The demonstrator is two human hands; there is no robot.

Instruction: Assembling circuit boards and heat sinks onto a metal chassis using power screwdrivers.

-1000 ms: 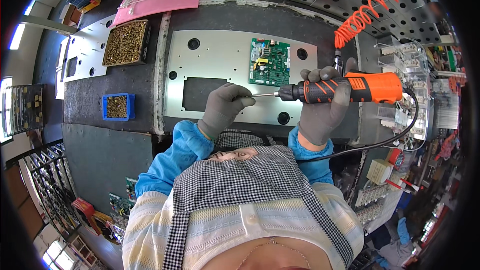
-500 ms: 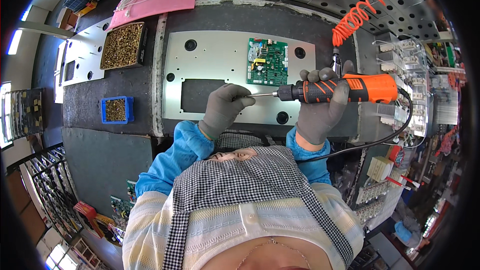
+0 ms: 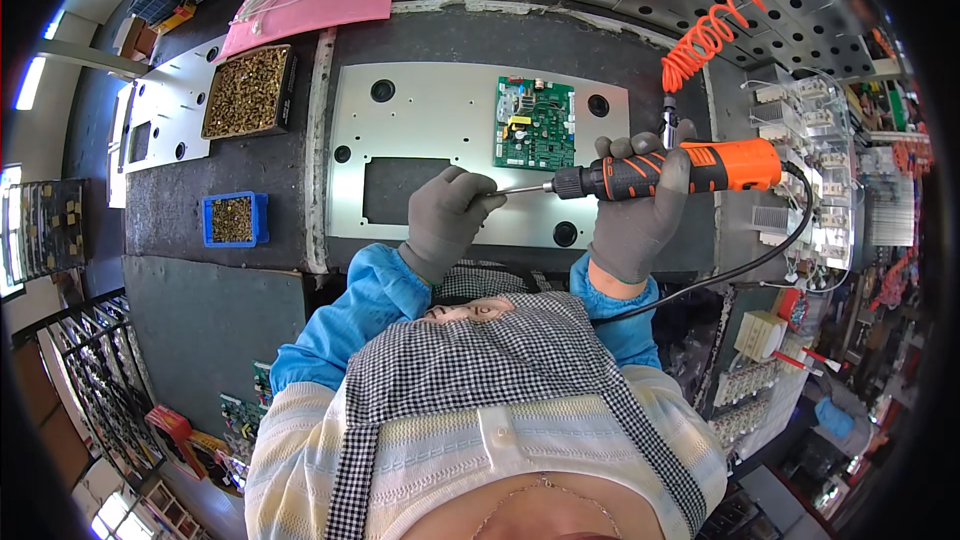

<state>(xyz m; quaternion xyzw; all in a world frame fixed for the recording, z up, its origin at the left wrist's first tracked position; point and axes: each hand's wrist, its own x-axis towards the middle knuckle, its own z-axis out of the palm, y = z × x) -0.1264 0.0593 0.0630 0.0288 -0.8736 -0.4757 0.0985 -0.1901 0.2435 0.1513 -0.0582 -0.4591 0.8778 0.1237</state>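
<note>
Holding 1 orange/blk screwdriver [image 3: 735, 166] nr 1 green PCB [image 3: 535, 130], R gray-gloved hand [image 3: 636, 227] wrapped, L gray-gloved hand [image 3: 443, 220] pinching steel bit [image 3: 524, 189].

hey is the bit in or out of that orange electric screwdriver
In: the metal bit juts from the black chuck of the orange screwdriver, its far end at the left hand.

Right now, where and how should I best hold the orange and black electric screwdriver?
I'd grip the electric screwdriver around its thick middle, coming from the near side, as the right hand does. It is held sideways: its thin bit points left, to the left hand, and its cable leaves the right end, so the broad barrel between likely suits wrapping fingers best.
</note>
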